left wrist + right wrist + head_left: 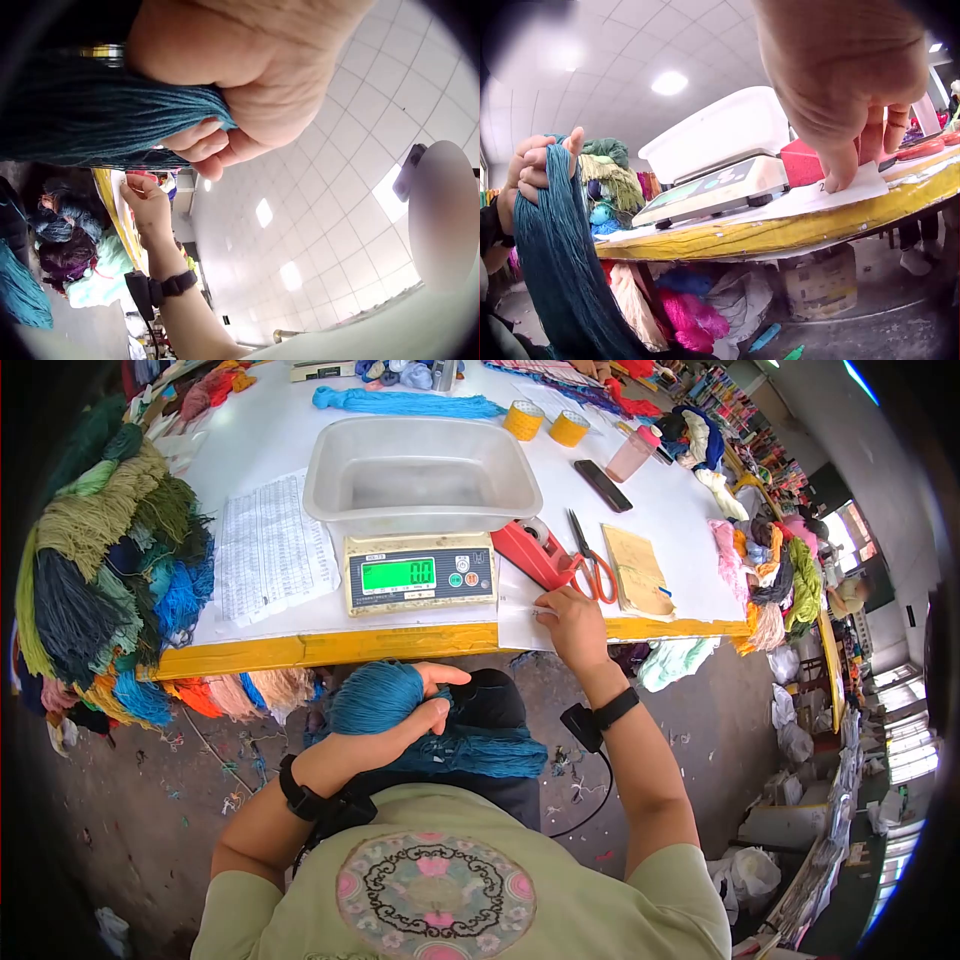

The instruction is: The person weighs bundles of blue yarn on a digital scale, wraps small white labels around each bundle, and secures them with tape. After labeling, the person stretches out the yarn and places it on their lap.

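Observation:
A thick skein of teal yarn (375,700) is gripped in my left hand (405,732), the thumb and fingers wrapped round its upper part. Long strands of the yarn (562,247) hang below that hand in the right wrist view, and more teal yarn (480,752) lies across the lap. At the table's front edge my right hand (578,632) pinches a white paper slip (515,622) between thumb and fingers. Just behind the slip is a red tape dispenser (535,555). The digital scale (420,575) left of it reads 0.0 and bears a translucent plastic tub (425,515).
Orange-handled scissors (596,572), a tan notepad (636,572), a phone (603,485) and a pink-capped bottle (632,455) lie to the right. Printed sheets (275,545) are left of the scale. Yarn skeins (100,565) hang over the table's left side. Yellow tape covers the front edge (300,650).

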A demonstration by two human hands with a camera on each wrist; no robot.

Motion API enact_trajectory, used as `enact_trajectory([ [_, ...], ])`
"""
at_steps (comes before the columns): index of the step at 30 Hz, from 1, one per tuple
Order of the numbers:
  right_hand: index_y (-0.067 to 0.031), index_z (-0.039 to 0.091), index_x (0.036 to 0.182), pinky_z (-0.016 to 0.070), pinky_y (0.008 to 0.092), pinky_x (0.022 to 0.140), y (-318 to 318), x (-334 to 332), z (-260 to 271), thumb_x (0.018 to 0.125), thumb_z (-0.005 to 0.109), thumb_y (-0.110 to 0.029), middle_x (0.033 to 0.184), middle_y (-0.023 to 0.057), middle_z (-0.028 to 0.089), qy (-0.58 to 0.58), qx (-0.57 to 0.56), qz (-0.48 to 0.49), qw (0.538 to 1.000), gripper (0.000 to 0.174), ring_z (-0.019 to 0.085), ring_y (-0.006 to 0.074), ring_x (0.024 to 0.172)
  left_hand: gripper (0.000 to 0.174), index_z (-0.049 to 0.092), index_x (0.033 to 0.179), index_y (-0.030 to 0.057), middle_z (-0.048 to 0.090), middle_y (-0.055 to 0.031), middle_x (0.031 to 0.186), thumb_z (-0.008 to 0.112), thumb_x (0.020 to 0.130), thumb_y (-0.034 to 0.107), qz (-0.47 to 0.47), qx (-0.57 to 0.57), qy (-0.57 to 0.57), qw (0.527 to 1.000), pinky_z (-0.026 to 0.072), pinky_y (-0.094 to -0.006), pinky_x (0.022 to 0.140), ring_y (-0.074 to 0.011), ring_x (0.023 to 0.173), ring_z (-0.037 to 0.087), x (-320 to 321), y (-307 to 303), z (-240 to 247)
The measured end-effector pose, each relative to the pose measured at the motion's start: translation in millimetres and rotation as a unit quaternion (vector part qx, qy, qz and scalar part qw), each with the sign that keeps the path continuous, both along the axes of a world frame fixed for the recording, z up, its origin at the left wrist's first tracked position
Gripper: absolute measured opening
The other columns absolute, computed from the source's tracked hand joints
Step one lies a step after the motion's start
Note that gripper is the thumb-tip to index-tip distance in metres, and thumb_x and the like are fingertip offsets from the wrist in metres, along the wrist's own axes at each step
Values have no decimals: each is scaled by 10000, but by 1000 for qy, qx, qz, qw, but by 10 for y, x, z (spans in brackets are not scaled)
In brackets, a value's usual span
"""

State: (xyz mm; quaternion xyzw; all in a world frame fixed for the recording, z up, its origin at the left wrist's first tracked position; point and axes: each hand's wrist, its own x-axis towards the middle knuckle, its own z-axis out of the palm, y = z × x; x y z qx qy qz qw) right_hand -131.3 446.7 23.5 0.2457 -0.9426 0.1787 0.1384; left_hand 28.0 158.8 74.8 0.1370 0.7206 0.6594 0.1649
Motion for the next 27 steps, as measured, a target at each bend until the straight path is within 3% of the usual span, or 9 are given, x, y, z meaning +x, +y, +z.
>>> enact_trajectory([
  [8,-87,589,847,483,468,631,52,105,-177,810,684,-125,810,150,655,37,15,-37,998,109,645,365,731,357,568,1316,40,650,-4,725,538,973,133,42,-60,19,997,456,-249,622,-91,620,567,-19,-32,22],
  [10,-73,609,889,486,457,660,66,174,-168,801,686,-106,824,153,656,47,-41,-16,998,121,634,376,732,392,577,1317,38,681,1,708,569,938,135,74,-72,86,991,457,-259,599,-100,563,575,-35,-32,-57],
  [13,-51,626,917,480,404,760,-42,358,76,762,747,-73,882,119,649,39,-123,-34,991,198,638,307,874,508,487,1405,48,682,-1,696,584,916,143,85,-112,56,989,469,-259,614,-93,613,605,-22,-34,151],
  [14,-50,623,922,484,375,782,-99,449,164,772,762,-79,895,104,646,54,-123,-37,990,207,644,266,894,610,347,1494,41,691,-19,761,584,940,138,50,-116,56,990,474,-246,627,-92,635,603,-62,-69,88],
  [16,-54,610,957,481,302,814,-284,651,234,842,756,-89,920,51,641,-199,-347,46,915,189,626,165,907,648,284,1518,34,694,-34,807,584,954,140,32,-47,37,998,478,-241,635,-92,647,601,-84,-8,69],
  [18,-52,595,1003,471,251,833,-574,957,541,915,708,-100,936,3,633,-491,-514,82,698,151,586,89,923,752,122,1560,18,694,-76,915,582,982,159,-19,36,20,999,486,-227,658,-93,675,593,-99,47,-40],
  [21,-45,579,994,485,255,770,-787,1066,539,957,658,-106,981,50,635,-550,-498,122,659,106,597,101,834,743,135,1558,14,696,-70,909,581,975,136,-18,56,18,998,485,-229,648,-86,660,582,-62,129,3],
  [24,-45,548,1044,483,258,748,-859,1041,449,990,615,-131,962,59,624,-567,-478,148,654,121,592,104,802,721,153,1552,7,697,-55,868,563,967,101,-1,16,13,1000,484,-227,639,-78,641,569,-54,98,6],
  [27,-61,527,1148,472,254,803,-909,1083,339,1006,598,-174,971,19,612,-531,-456,202,685,195,570,84,882,714,168,1549,-4,698,-67,851,547,947,61,18,1,16,1000,476,-221,613,-77,629,565,-18,53,15],
])
